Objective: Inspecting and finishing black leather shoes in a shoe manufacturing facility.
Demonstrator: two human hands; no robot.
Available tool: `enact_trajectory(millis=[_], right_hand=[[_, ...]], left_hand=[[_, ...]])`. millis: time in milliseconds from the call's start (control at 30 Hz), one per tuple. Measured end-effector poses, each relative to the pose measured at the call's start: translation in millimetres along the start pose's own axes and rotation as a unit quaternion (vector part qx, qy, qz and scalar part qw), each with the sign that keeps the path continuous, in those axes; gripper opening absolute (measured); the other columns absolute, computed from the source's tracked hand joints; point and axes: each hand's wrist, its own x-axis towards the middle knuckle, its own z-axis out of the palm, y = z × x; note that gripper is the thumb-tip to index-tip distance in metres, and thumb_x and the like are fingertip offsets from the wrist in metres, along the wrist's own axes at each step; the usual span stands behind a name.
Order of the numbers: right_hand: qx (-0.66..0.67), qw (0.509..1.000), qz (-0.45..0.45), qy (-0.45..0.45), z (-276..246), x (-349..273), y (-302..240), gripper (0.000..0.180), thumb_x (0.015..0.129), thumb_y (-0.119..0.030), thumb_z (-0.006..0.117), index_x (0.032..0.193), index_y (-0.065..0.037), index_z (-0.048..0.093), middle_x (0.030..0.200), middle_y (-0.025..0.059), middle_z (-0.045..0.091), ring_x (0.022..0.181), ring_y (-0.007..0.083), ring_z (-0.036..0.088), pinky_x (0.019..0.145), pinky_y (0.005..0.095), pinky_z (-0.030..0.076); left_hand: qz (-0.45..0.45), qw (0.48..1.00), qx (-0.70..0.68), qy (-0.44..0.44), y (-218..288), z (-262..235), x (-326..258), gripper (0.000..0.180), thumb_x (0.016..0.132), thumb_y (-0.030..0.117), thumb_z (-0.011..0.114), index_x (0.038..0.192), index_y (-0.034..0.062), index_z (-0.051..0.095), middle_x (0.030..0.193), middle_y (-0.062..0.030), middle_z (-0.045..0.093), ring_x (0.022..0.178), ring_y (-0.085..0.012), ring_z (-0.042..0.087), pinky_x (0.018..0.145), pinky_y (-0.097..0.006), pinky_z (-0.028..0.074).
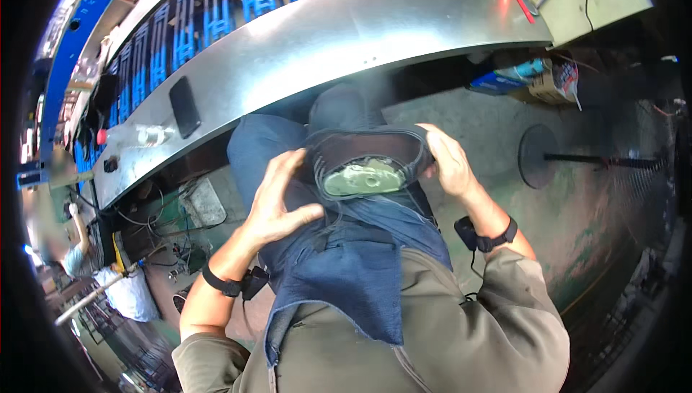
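- Far out to the left of the left hand, a metal workbench curves across the view; a dark phone lies flat on it, well apart from both hands.
- Below and to the left of that hand, cables and small metal parts lie on the floor, out of reach of the work.
- The left hand is spread wide, fingers fanned and slightly curled, palm pressed against the left end of a dark shoe upper. It cups that end more than it pinches it.
- The shoe upper sits between the two hands, over the person's lap, opening turned up toward the camera. A pale last shows inside it, framed by the dark rim.
- Under the upper, a blue denim apron covers the knees and gives it something to rest on.
- The right hand is closed around the right end of the upper, fingers curled over the rim; the thumb's place I cannot tell.
- Judged from this grip, the work goes best if both hands pull evenly, so the rim stays level round the last and does not skew to one side.
- Keeping the piece seated on the lap, rather than lifted, should steady it.
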Motion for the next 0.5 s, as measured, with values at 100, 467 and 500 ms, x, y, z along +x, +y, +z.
enact_trajectory(millis=[100, 467, 500], right_hand=[[-0.095, 0.988, -0.102, -0.064, -19, 5, -2, 0.046, 0.105, -0.03, 0.037, 0.129, 0.003, 0.06, 0.101, 0.0182, 0.069, 0.095, 0.0257, 0.068, 0.088, 0.036, 0.051], [-0.03, 0.98, -0.184, 0.075, 16, 55, -1, 0.055, 0.106, -0.033, 0.029, 0.114, 0.005, 0.068, 0.1, 0.0176, 0.072, 0.089, 0.0238, 0.068, 0.087, 0.0339, 0.051], [-0.026, 0.98, -0.157, 0.116, 19, 62, -6, 0.059, 0.107, -0.037, 0.028, 0.108, 0.004, 0.07, 0.1, 0.0147, 0.073, 0.088, 0.0208, 0.067, 0.086, 0.0342, 0.051]], left_hand=[[0.14, 0.982, 0.071, -0.104, 5, 8, 45, 0.112, 0.061, 0.038, 0.093, 0.152, 0.0046, 0.036, 0.155, -0.0242, 0.033, 0.145, -0.0424, 0.032, 0.118, -0.05, 0.031], [0.261, 0.95, -0.009, -0.172, -24, 2, 125, 0.113, 0.053, 0.051, 0.085, 0.148, 0.0057, 0.044, 0.144, -0.0253, 0.046, 0.134, -0.0441, 0.045, 0.11, -0.056, 0.035], [0.261, 0.953, -0.032, -0.15, -27, 1, 129, 0.11, 0.054, 0.045, 0.086, 0.146, 0.0024, 0.044, 0.142, -0.0245, 0.048, 0.132, -0.0428, 0.048, 0.107, -0.054, 0.037]])
